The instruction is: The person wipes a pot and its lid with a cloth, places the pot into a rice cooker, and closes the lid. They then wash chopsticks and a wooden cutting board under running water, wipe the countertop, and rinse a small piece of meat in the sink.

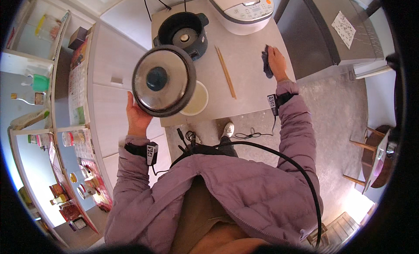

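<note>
My left hand (139, 114) holds up a round dark-rimmed pot with a metal lid (170, 70) and a dark knob, partly over a pale bowl (199, 101). Behind it stands a dark electric cooker base (199, 41), its inside showing a round heating plate. My right hand (276, 62) grips a dark cloth (266, 65) on the right part of the table (245, 90). A pair of wooden chopsticks (226, 72) lies between the hands. Whether a pot sits under the lid cannot be told for certain.
A white rice cooker (242, 21) stands at the table's back. Shelves (54, 90) with jars and bottles line the left side. A dark refrigerator (311, 31) is at the right, and a wooden chair (370, 149) stands further off. Cables (252, 135) run below the table edge.
</note>
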`<control>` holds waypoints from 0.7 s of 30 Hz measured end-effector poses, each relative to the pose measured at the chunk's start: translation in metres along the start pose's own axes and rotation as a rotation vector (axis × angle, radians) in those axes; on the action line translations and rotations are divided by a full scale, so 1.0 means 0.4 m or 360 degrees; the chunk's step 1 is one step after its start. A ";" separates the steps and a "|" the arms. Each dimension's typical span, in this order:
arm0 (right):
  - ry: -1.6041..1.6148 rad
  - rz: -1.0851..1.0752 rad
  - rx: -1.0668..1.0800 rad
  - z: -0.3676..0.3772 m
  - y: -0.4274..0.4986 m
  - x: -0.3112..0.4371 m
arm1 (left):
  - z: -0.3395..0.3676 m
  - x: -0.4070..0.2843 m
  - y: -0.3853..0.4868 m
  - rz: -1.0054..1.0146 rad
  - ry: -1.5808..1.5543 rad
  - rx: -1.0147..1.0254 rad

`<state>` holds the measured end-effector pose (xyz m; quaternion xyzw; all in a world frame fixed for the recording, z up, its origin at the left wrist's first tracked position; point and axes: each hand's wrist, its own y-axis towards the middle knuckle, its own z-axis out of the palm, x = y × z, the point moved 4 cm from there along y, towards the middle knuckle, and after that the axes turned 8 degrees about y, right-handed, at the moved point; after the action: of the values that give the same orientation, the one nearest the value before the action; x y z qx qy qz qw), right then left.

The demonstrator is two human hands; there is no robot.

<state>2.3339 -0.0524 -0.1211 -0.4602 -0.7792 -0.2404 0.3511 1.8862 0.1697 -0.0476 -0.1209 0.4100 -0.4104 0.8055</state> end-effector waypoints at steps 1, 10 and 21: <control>0.0045 0.0085 0.0112 0.026 0.019 0.033 | -0.005 -0.027 0.012 0.0030 -0.0010 -0.0041; 0.0107 -0.0517 0.0124 0.346 0.175 0.398 | -0.068 -0.241 0.188 0.0090 -0.0157 0.0108; 0.0150 -0.0556 0.0309 0.520 0.287 0.403 | -0.269 -0.382 0.348 -0.0093 -0.0191 0.0143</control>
<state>2.3146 0.2342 -0.1240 -0.2703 -0.8494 -0.2428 0.3829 1.8325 0.3892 -0.1040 -0.1210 0.3385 -0.4437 0.8209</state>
